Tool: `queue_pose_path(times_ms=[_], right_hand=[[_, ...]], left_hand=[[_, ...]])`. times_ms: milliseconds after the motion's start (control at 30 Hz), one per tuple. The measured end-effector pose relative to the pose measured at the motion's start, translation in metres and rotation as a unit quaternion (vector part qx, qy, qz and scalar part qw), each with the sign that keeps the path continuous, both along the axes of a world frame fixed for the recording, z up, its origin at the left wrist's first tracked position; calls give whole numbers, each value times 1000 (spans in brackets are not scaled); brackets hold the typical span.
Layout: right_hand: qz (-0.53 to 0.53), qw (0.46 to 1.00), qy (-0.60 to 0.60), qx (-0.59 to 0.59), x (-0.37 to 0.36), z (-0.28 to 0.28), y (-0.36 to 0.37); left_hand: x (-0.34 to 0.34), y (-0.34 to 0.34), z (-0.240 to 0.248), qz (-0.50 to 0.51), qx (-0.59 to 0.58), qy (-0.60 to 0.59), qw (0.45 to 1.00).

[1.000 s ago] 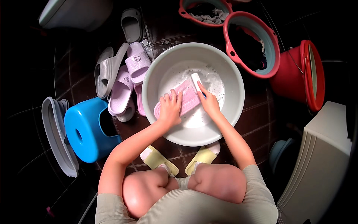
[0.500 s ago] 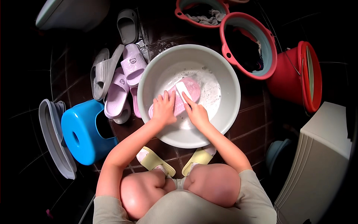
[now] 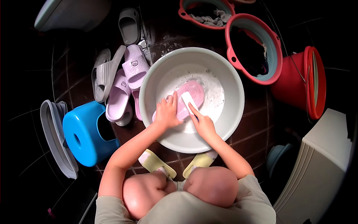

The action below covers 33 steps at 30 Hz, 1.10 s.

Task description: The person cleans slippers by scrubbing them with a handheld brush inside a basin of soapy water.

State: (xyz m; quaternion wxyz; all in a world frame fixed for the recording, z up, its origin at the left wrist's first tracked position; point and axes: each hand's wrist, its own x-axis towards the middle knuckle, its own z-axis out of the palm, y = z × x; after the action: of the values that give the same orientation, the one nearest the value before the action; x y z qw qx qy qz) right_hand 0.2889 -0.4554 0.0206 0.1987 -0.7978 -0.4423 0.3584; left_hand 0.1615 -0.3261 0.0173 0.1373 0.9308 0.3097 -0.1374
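Observation:
A pink slipper (image 3: 195, 88), its patterned sole facing up, lies slantwise in a large pale basin (image 3: 232, 98). Thin soapy water (image 3: 215, 94) with foam and bubbles covers the basin's bottom. My left hand (image 3: 167, 114) presses and grips the slipper's near left part, fingers bent over it. In my right hand (image 3: 205, 127) is a white-backed scrub brush (image 3: 189, 102), laid on the sole near its middle. The brush's bristles are hidden beneath it.
Lilac slippers (image 3: 135, 66) and grey slides (image 3: 109, 74) lie left of the basin, beyond a blue stool (image 3: 84, 134). Red-rimmed tubs (image 3: 228, 40) holding cloth and a red bucket (image 3: 291, 80) stand to the right. Yellow slippers (image 3: 159, 164) are on my feet.
The brush and my right hand have shifted slightly right and down, with the brush still on the sole. My left hand keeps its hold, its fingers drawn closer together. The whole view has shifted a little.

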Motion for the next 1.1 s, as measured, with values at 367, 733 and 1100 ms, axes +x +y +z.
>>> queue_pose_path(times_ms=[367, 733, 1100], right_hand=[[-37, 999, -35, -2, 10, -13, 27], [-138, 989, 54, 7, 44, -21, 47], [-131, 990, -23, 51, 79, -23, 3]], left_hand=[[3, 10, -4, 9, -17, -2, 1000], [10, 9, -2, -23, 8, -22, 999], [12, 13, 36, -82, 51, 201, 975]])
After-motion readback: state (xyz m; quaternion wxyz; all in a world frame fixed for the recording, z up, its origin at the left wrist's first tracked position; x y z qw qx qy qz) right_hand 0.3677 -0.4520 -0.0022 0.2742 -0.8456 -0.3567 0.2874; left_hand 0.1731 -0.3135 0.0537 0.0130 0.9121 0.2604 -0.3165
